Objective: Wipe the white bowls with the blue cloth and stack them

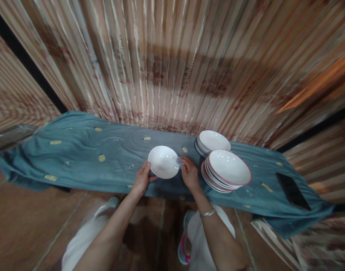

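Note:
A white bowl (pixel 163 162) is held over the cloth-covered table, tilted a little toward me. My left hand (pixel 143 177) grips its left rim, thumb by the edge and fingers underneath. At the right rim, my right hand (pixel 188 172) pinches a small light-blue cloth (pixel 180 161) against the bowl. Just right of that hand rises a stack of red-rimmed white bowls (pixel 229 168). Behind it stands a second stack of white bowls (pixel 214 140) with dark rims.
A teal patterned tablecloth (pixel 82 158) covers the long table. Toward its right end lies a black phone (pixel 292 191). A clear tray-like object (pixel 12 136) sits at the far left. Corrugated sheeting (pixel 167 75) rises behind the table, with dark poles on both sides.

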The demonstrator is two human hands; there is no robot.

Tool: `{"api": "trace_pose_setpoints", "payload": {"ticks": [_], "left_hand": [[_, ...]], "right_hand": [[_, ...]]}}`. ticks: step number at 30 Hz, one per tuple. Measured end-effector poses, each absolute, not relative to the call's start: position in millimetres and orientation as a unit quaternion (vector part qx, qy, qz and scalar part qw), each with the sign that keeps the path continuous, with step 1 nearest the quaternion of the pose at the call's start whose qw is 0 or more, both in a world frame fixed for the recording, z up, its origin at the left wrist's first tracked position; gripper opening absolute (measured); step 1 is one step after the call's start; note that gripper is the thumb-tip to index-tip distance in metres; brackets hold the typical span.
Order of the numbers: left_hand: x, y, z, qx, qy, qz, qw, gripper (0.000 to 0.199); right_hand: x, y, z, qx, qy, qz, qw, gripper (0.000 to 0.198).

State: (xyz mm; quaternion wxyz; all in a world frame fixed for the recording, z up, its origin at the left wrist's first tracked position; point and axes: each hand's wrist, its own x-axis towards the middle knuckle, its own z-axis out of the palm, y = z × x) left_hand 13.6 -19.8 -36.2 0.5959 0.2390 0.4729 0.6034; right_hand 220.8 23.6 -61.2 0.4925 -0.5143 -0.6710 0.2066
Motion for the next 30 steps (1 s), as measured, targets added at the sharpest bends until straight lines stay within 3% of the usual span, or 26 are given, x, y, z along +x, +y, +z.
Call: {"api": "trace_pose_setpoints", "payload": {"ticks": [9,16,30], "left_hand": [[14.6,-20.2,-36.9,0.212,0.483,0.610,0.591,0.046],[14.5,-24.8,-40.0,0.198,0.484,0.622,0.583,0.041],[38.7,-62.6,4.7,0.239,0.497,0.631,0.546,0.046]], "right_hand": [[220.3,37.7,-60.7,-0.589,-0.556,0.350,0.472,0.031],[209.4,24.2,-55.7,-0.591,-0.649,0.287,0.385,0.023],[229.3,-62.8,20.6,-0.554,-0.657,0.188,0.476,0.035]]}}
